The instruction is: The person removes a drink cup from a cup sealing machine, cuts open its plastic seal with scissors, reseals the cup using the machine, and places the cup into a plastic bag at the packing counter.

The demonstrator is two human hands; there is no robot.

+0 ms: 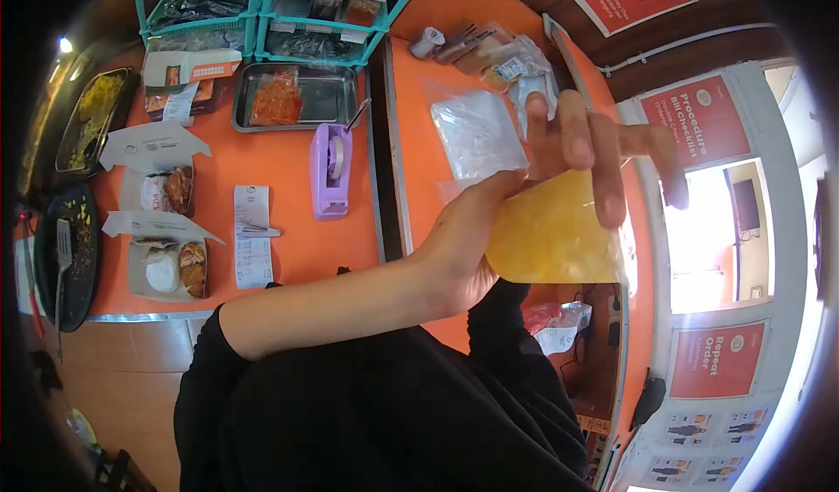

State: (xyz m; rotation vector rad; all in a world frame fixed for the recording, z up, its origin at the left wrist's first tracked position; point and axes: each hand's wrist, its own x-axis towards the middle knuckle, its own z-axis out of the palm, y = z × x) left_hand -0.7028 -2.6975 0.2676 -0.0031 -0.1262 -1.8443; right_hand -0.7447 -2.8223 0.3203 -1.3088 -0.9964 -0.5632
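A plastic bag filled with something yellow (555, 239) is up in front of me at the right, its flat end low. My left hand (476, 225) reaches across from the left with bare forearm and grips the bag's near side. My right hand (601, 155) appears to come from behind the bag, its bent fingers curling over the top; its palm and wrist are hidden, and the fingers of the two hands overlap. Beyond the hands, a stack of clear plastic bags (476, 134) lies on the orange counter (419, 186).
Left of the hands stand a purple tape dispenser (330, 173), a paper receipt (253, 234), two open food boxes (169, 265) and a metal tray (328, 99) with a red-orange packet. Turquoise racks (262, 11) rise behind. A dark pan (74, 256) sits at far left. Packets (498, 64) lie farther back.
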